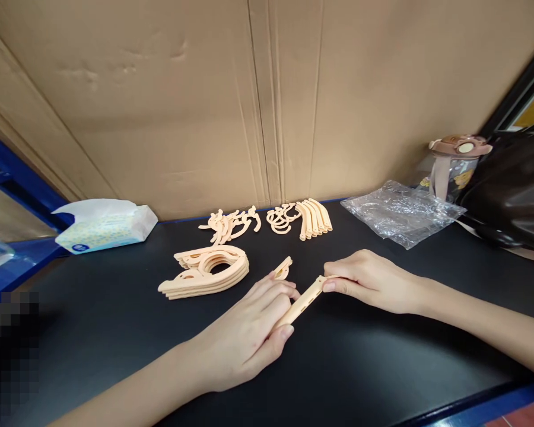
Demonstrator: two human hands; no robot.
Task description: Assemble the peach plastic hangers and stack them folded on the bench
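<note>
Step in hand, as judged: working the far end of the beige hanger [306, 303], held over the surface [338, 373] between both hands. Left hand [251, 323] grips its body; right hand [367, 281] pinches that end. Next move appears to call for firm left support and controlled right pressure.

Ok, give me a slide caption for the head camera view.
Left hand grips a slotted beige piece, right hand pinching at its end, above a black tabletop near stacked curved parts.

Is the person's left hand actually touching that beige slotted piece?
Touching: the head view shows the left hand gripping the slotted piece between thumb and fingers.
</note>
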